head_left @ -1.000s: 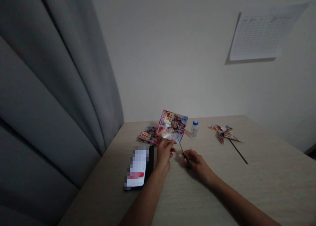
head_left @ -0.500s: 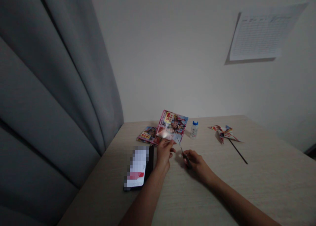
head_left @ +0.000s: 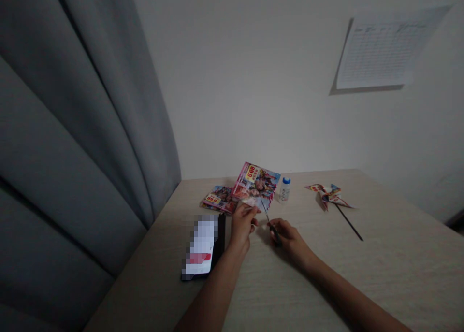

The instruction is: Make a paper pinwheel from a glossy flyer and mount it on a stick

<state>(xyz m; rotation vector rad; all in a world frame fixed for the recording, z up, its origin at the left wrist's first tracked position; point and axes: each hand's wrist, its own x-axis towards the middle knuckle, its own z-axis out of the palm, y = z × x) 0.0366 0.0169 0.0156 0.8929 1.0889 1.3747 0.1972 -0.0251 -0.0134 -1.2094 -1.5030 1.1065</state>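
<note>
My left hand [head_left: 243, 223] pinches a colourful printed paper sheet [head_left: 256, 184] by its lower edge and holds it up above the table. In my right hand [head_left: 288, 235] is a pair of scissors [head_left: 274, 234], with dark handles in the fingers and the blades pointing up at the sheet's lower edge. Whether the blades are apart or closed is too fine to tell. Behind the held sheet, to its left, lies a stack of similar printed sheets [head_left: 218, 196], partly hidden.
A phone in a dark case [head_left: 199, 250] lies left of my left arm. Behind my right hand stands a small white bottle with a blue cap [head_left: 285, 191]. A paper pinwheel on a dark stick [head_left: 348, 221] lies to the right. A grey curtain [head_left: 90, 129] hangs at the table's left edge.
The held sheet has shifted slightly to the right and tilted, its right corner now overlapping the bottle's left side. Both hands have hardly moved and keep their grips.
</note>
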